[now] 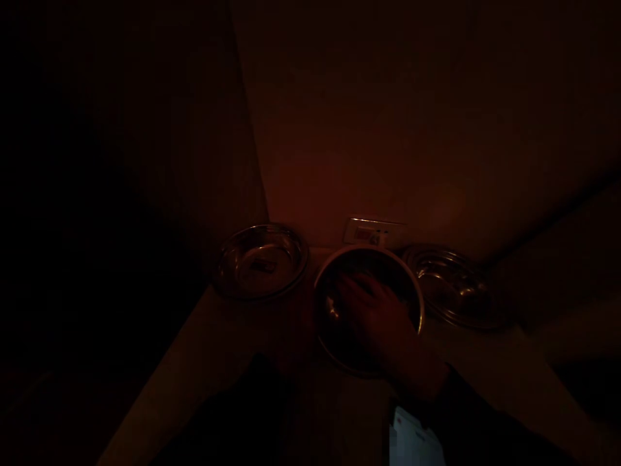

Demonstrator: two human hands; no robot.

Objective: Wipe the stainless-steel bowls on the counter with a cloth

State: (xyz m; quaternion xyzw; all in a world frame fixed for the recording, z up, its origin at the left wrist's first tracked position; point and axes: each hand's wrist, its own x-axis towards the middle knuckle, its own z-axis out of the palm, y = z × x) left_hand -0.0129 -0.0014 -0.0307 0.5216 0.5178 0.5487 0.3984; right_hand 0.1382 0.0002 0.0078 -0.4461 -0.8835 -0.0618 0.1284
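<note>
The scene is very dark. A deep metal bowl (pixel 418 285) with a shiny rim stands in the middle of the table. My right hand (pixel 381 314) reaches over its near right rim and down inside. Its fingers point to the far left, stretched out with a dark gap between them; the fingertips and whatever lies in the bowl are lost in shadow. At the lower left is my left sleeve (pixel 228 414), a dark shape on the near side. My left hand (pixel 294 343) is barely visible left of the bowl, its fingers lost in the dark.
A shallow round metal dish (pixel 233 259) with a small label inside sits at the left. Several stacked metal plates (pixel 449 317) lie at the right. Behind the bowl is a wall socket panel (pixel 352 230). A pale lit phone-like screen (pixel 417 440) shows by my right sleeve. The table (pixel 160 382) meets the wall.
</note>
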